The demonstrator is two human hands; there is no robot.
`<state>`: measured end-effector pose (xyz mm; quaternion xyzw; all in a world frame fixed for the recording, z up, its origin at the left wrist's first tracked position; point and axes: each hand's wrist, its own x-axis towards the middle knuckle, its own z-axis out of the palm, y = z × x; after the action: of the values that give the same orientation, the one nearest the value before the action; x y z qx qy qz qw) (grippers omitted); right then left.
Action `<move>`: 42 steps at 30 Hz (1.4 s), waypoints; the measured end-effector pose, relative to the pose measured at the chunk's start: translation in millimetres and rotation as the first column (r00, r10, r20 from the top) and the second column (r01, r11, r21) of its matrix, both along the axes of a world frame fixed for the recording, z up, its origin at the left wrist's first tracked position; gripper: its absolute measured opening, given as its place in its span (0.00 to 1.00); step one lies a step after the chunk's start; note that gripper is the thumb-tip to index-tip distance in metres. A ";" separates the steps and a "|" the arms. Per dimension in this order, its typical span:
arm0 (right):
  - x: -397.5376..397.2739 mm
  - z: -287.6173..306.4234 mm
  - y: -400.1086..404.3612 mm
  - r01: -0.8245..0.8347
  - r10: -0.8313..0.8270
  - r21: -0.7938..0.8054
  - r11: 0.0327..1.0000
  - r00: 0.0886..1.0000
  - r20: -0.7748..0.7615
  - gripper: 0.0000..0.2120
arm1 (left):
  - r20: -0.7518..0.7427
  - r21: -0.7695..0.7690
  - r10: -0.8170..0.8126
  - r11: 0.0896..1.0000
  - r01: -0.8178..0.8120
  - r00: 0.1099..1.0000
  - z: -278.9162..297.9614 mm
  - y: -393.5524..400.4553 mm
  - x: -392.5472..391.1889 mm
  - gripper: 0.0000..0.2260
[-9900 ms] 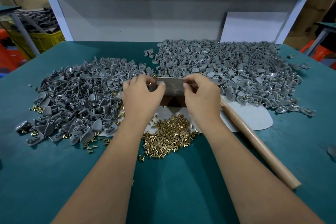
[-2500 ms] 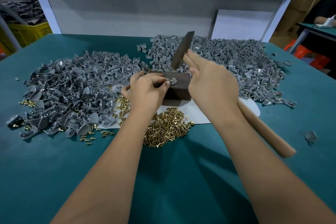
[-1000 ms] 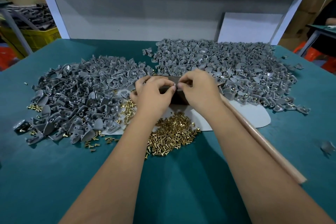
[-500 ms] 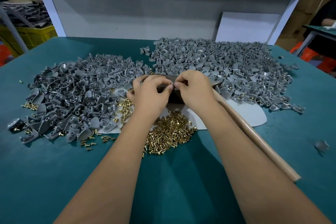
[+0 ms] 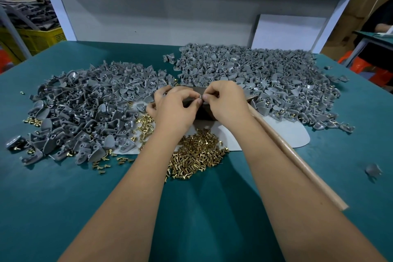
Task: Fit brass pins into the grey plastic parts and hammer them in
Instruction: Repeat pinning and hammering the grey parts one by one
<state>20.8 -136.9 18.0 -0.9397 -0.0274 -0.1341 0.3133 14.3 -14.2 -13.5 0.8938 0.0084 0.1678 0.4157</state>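
Between the two hands, the fingers (image 5: 199, 101) pinch one small grey part (image 5: 200, 96) over a dark block (image 5: 204, 112). Left hand (image 5: 174, 108) and right hand (image 5: 227, 102) both curl tight around it. I think the pin must go in straight before any hitting. Gold pins (image 5: 197, 153) lie just below, the hammer handle (image 5: 297, 155) beside them on the green surface (image 5: 63, 198).

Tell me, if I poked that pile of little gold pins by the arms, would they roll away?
Probably a few would. The brass pins look like short round cylinders lying loose, so some may roll or scatter; strays already lie apart on the green table. Their wider heads might make them curve and stop soon. Being metal, they are likely heavy for their size.
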 end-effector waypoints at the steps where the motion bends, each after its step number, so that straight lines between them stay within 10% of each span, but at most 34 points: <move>1: -1.2 -2.8 0.1 0.003 -0.004 0.023 1.000 1.000 0.028 0.08 | -0.001 0.003 0.001 1.000 -0.001 1.000 -0.4 -0.2 0.1 0.05; 19: -12.8 -18.7 -15.4 0.013 -0.037 0.092 0.996 0.964 0.264 0.08 | 0.003 -0.010 -0.014 1.000 0.014 1.000 -3.6 -0.4 -0.2 0.04; 23: -22.1 -19.3 -58.5 0.434 -0.375 -0.195 0.880 0.885 0.276 0.12 | -0.012 -0.030 -0.022 0.999 0.021 1.000 -4.4 -0.9 -0.3 0.04; 28: -29.8 -27.5 -71.4 0.376 -0.433 -0.465 0.801 0.901 -0.018 0.14 | -0.007 -0.025 -0.020 0.999 0.020 1.000 -5.1 -2.1 0.4 0.04; 37: -34.9 2.3 -59.1 0.392 -0.357 -0.225 0.892 0.917 0.179 0.13 | 0.064 0.085 0.020 0.996 -0.025 0.998 -8.5 -2.1 2.6 0.05; 42: -51.5 28.5 -42.6 0.138 -0.119 -0.096 0.986 0.977 0.174 0.09 | 0.101 0.093 0.036 0.995 -0.046 0.994 -9.4 -2.5 1.9 0.04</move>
<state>-30.7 -179.5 46.4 -0.9404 -0.0001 -0.2311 0.2494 16.2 -16.7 -22.9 0.9029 -0.0020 0.2207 0.3688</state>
